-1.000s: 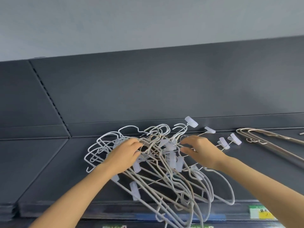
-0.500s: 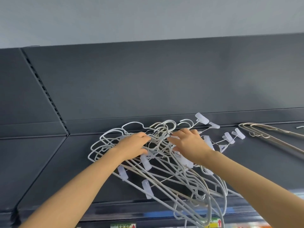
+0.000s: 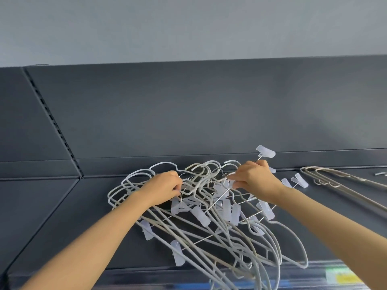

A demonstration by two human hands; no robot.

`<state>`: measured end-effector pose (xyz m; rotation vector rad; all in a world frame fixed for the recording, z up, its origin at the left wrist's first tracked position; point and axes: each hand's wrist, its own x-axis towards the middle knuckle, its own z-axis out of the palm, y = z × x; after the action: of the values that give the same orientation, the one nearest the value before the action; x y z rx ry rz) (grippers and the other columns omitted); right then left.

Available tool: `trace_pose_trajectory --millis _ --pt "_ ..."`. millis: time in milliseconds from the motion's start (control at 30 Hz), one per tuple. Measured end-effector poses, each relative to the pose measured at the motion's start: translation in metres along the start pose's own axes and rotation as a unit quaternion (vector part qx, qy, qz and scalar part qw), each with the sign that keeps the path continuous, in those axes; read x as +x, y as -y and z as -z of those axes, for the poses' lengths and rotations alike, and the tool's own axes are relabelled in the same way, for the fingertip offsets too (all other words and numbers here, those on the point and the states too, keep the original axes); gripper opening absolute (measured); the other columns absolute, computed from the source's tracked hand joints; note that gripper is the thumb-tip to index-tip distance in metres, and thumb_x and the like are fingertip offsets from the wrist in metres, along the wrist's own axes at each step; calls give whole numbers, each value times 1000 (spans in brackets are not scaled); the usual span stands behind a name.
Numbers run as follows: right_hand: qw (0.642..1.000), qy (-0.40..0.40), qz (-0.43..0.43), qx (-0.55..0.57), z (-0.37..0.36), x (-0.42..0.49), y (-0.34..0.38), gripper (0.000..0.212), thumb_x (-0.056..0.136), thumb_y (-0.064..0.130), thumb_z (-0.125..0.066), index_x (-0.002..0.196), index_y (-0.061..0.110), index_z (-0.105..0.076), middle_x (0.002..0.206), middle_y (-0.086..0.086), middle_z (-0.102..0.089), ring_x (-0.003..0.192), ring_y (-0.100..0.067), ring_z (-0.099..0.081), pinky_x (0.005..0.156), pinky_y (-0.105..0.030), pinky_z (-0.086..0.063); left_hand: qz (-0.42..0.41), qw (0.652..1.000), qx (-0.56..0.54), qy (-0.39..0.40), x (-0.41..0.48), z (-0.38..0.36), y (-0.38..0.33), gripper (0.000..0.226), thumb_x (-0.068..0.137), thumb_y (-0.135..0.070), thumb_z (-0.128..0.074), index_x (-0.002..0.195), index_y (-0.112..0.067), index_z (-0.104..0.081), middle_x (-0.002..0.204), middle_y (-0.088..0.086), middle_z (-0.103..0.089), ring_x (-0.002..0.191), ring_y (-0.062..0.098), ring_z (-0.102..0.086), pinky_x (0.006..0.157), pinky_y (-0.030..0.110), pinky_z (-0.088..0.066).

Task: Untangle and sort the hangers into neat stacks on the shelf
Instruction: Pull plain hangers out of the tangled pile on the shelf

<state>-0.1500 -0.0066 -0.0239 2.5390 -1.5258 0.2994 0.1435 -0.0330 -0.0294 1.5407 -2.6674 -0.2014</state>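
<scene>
Your left hand (image 3: pixel 162 188) pinches wire at ten o'clock of the tangled hangers (image 3: pixel 211 225), your right hand (image 3: pixel 254 181) grips more at one o'clock — the tangle lies on the shelf (image 3: pixel 73 218), overhanging its front edge.

White tangled hangers (image 3: pixel 209 206) with translucent clips (image 3: pixel 200 215), beige hangers (image 3: pixel 343 183), dark grey shelf (image 3: pixel 62 222), yellow label (image 3: pixel 343 277)

Matt white-coated wire hangers (image 3: pixel 219 216), translucent plastic clips (image 3: pixel 265 152), matt dark shelf (image 3: pixel 62 216).
</scene>
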Motion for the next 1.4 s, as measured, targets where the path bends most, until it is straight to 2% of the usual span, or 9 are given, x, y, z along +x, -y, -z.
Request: trace_pose_trajectory --millis 133,233,433,633,767,900,1100,1233,1400 --pt "999 19 -12 33 -1 5 -4 12 92 36 -56 97 33 -66 83 6 -63 92 -20 -50 81 -37 -30 -4 1000 -17 5 7 2 -15 5 91 -17 -55 89 -20 -58 95 -9 -49 84 14 -55 75 31 -49" --pt "995 14 -22 100 0 8 -7 14 91 31 -59 99 35 -69 88 11 -67 94 -16 -52 83 -39 -34 -7 1000 -11 20 11 -1 -23 27 89 -7 -51 110 -23 -56 95 -10 -51 83 12 -53 73 32 -49" --pt "979 -37 -2 201 5 6 -15 8 84 19 -68 85 26 -72 79 11 -70 81 -13 -59 77 -44 -49 0 999 -52 16 18 0 -29 40 86 -5 -55 121 -24 -59 74 -17 -43 65 0 -40 55 17 -29" --pt "957 -20 -34 287 19 7 -13 15 75 14 -76 88 22 -77 71 24 -66 78 3 -63 77 -21 -49 9 999 -37 -6 18 -3 -32 31 89 -17 -57 120 -23 -62 106 -6 -62 87 9 -49 76 23 -39" --pt "946 -17 -52 319 26 4 -9 19 73 10 -78 91 16 -77 68 26 -59 75 19 -56 70 -3 -41 0 999 -8 -41 18 -1 -31 16 91 -21 -57 105 -21 -65 100 -10 -50 93 8 -44 86 24 -35" --pt "952 -35 -36 301 31 4 -9 21 71 13 -80 91 18 -77 71 27 -58 79 20 -54 71 -1 -40 3 999 -17 -39 19 1 -31 8 91 -17 -56 91 -25 -58 104 -9 -48 94 12 -48 77 25 -39" --pt "962 -25 -62 266 39 9 -9 22 71 21 -80 93 23 -77 93 11 -73 83 -6 -65 85 -27 -49 11 999 -26 -40 20 1 -31 35 90 -10 -53 69 -38 -48 83 -12 -51 80 15 -55 69 32 -48" --pt "968 -30 -76 237 41 10 -3 19 72 24 -80 90 26 -76 96 12 -73 87 -11 -66 92 -44 -46 -2 1000 -18 -24 19 1 -30 23 90 -8 -53 97 -21 -69 97 -7 -58 90 15 -58 80 36 -51" --pt "975 -67 -70 201 50 9 3 15 76 24 -76 90 27 -76 90 13 -73 82 -8 -59 94 -43 -37 -16 999 -46 -3 15 2 -28 41 93 -3 -49 130 -19 -57 130 -4 -57 108 8 -58 98 29 -46"
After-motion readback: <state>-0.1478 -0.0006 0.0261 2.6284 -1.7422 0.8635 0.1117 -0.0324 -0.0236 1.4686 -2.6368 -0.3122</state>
